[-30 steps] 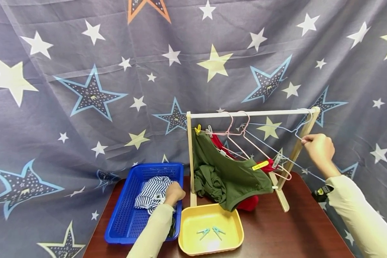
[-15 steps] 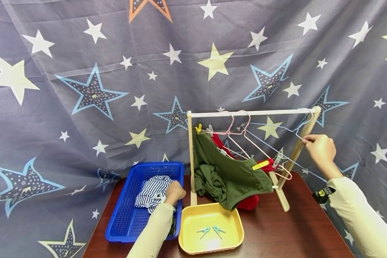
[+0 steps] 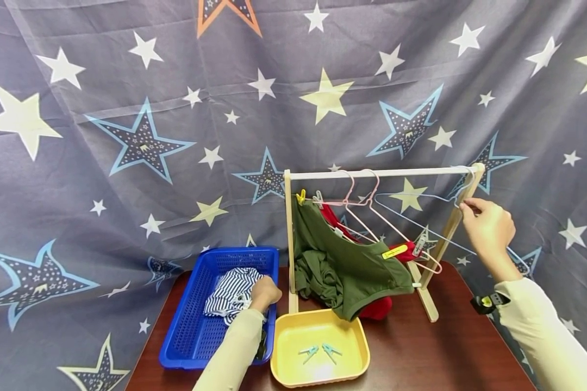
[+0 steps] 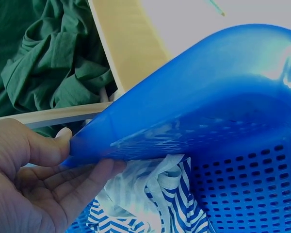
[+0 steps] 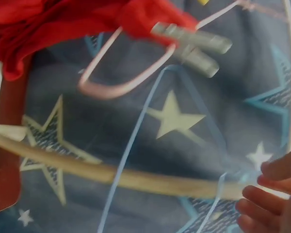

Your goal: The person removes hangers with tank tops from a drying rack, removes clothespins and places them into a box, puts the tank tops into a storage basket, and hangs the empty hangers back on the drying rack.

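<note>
My left hand (image 3: 266, 292) grips the right-hand wall of a blue plastic basket (image 3: 181, 331), thumb outside and fingers inside in the left wrist view. Against those fingers lies a blue-and-white striped garment (image 4: 150, 194) in the basket. A light blue wire hanger (image 3: 416, 221) hangs by its hook at the right end of the rack's white rail (image 3: 411, 172). Right beside its neck is my right hand (image 3: 489, 225), fingers loosely bent; in the right wrist view a gap shows between the fingertips (image 5: 247, 206) and the hanger.
Two pink hangers (image 3: 350, 187) on the rail carry a dark green garment (image 3: 372, 271) and a red one (image 3: 376, 308), held by clothespins. A yellow tray (image 3: 280, 353) with two teal clothespins (image 3: 330, 350) stands below. A starry cloth (image 3: 176, 217) hangs behind the table (image 3: 450, 358).
My right hand has let go of the light blue hanger and shifted slightly right. The hanger has swung, its right end now showing beyond the wrist. My left hand stays put.
</note>
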Available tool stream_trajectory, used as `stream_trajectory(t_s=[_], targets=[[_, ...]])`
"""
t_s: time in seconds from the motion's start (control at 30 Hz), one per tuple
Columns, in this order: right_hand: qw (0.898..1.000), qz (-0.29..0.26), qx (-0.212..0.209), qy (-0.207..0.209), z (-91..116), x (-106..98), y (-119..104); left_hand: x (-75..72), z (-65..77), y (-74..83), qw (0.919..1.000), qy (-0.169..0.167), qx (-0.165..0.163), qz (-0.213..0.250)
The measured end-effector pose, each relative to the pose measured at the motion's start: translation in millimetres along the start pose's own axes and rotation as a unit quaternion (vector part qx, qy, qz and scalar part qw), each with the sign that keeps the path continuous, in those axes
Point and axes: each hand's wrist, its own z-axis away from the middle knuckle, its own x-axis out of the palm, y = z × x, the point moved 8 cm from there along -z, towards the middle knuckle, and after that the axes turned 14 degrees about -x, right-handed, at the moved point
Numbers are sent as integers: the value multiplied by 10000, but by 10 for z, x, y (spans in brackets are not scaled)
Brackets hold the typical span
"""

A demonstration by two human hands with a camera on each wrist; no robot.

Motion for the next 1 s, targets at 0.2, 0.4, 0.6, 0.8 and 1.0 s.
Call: stream_trajectory(t_s=[0.2,0.4,0.6,0.8,1.0], targets=[[9960,-451,-436,638,-18,-165,-486,1,10,-8,10000,-13,-24,4],[9828,-1468,-1006,-483,-54,-5,-1060,12,-2,-14,10000,-25,-12,49],[9209,-2805,-691,-2619,-2,429,-1458,16,-14,-9,10000,-12,40,54],[8779,-3260,-211,-3502,33,789,-1652,0,-22,-7,10000,0,9,8],[8728,-3149,71,-3730,53,1100,-1724,12,-7,-10,10000,-54,27,27]])
